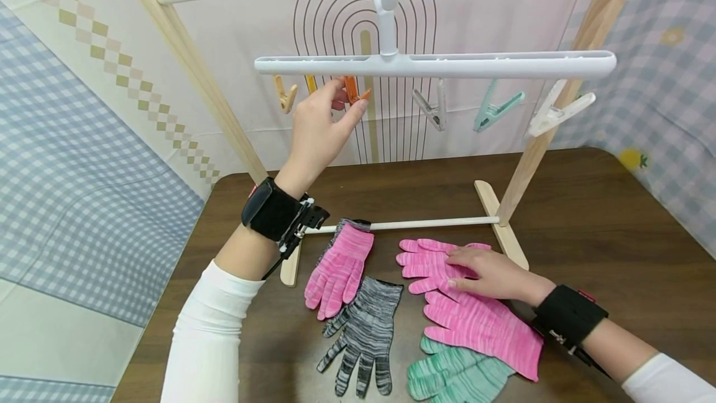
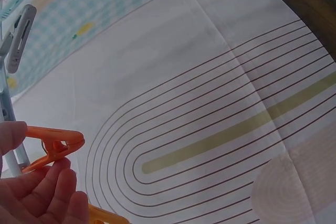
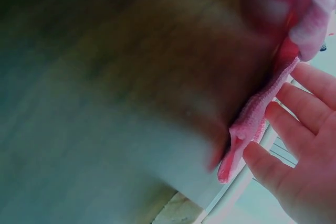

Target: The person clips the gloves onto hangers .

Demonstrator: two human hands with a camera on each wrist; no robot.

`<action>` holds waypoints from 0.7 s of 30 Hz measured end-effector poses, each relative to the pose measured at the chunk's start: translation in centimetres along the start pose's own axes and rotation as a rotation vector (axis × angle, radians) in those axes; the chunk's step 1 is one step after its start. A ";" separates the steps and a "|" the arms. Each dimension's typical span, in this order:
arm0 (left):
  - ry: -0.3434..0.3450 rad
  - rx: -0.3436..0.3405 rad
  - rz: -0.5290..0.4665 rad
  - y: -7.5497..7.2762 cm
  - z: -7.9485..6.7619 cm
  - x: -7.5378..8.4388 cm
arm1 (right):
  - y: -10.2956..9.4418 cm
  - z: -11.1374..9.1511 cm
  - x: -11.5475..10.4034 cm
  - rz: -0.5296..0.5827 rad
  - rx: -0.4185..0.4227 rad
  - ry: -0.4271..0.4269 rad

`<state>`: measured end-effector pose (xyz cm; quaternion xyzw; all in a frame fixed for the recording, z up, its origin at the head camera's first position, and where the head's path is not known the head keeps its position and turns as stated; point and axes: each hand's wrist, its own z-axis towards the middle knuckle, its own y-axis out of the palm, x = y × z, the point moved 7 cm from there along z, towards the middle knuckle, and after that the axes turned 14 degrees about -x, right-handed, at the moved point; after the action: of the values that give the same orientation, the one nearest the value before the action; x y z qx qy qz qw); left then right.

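High up in the head view, my left hand [image 1: 321, 120] pinches an orange clip [image 1: 350, 88] hanging under the white hanger bar [image 1: 475, 65]. The left wrist view shows the thumb and fingers on the two handles of this orange clip [image 2: 55, 142]. On the table, my right hand [image 1: 495, 272] rests its fingers on a pink knit glove [image 1: 425, 260]. Its fingers look fairly straight in the right wrist view, touching the glove's edge [image 3: 252, 116]. Below lie another pink glove [image 1: 486, 328] and a green glove [image 1: 455, 372], partly covered.
A second pair lies left: a pink glove [image 1: 341, 266] and a grey-black glove [image 1: 366, 328]. Beige [image 1: 286, 93], grey [image 1: 433, 107], green [image 1: 495, 107] and white [image 1: 559, 111] clips hang from the bar. A wooden stand [image 1: 207, 79] carries the hanger over the brown table [image 1: 615, 235].
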<state>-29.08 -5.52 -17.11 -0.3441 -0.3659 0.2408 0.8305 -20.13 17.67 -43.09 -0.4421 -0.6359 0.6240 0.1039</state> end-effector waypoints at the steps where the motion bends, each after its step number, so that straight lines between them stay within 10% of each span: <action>1: -0.004 -0.003 0.002 0.0 0.0 0.0 | 0.0 0.0 0.0 0.000 0.000 0.001; 21: 0.029 0.027 0.003 0.2 0.1 0.4 | 0.0 0.1 0.0 -0.003 0.004 -0.008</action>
<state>-28.94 -5.14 -17.04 -0.3370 -0.3499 0.2417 0.8400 -20.18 17.57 -43.11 -0.4384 -0.6358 0.6268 0.1033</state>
